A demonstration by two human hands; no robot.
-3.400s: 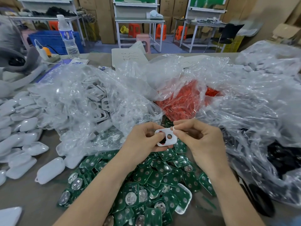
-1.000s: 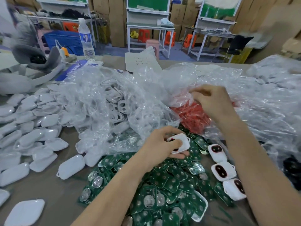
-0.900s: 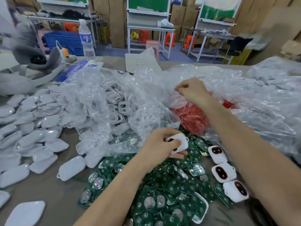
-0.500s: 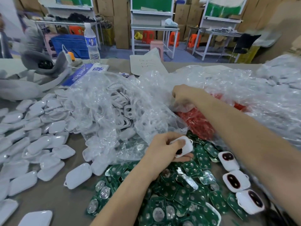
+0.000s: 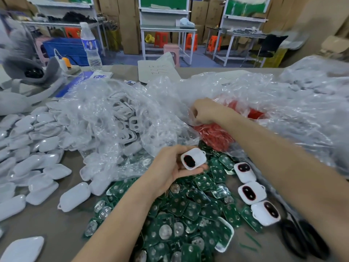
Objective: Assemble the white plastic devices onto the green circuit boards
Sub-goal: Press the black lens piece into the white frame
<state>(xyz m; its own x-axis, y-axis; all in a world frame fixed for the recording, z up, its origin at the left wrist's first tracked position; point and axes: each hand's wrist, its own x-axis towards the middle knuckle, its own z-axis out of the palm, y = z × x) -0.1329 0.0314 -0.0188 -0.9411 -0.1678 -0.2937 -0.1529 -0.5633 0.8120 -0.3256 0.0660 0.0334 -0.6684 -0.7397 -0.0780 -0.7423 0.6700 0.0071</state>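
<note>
White shells [image 5: 37,167] lie spread on the table [image 5: 62,225] at far left. Beside them, a clear bag [image 5: 105,110] holds white frames. The left hand [image 5: 170,174] is palm-up above the pile of green circuit boards [image 5: 188,207]; its thumb and curled fingers grip 1 white plastic device [image 5: 193,158], dark window facing up. The right hand [image 5: 205,112] is at the mouth of the bag of red parts [image 5: 215,137], fingers curled; whether it holds anything cannot be determined. 3 finished devices [image 5: 252,192] lie in a row at the pile's right edge.
</note>
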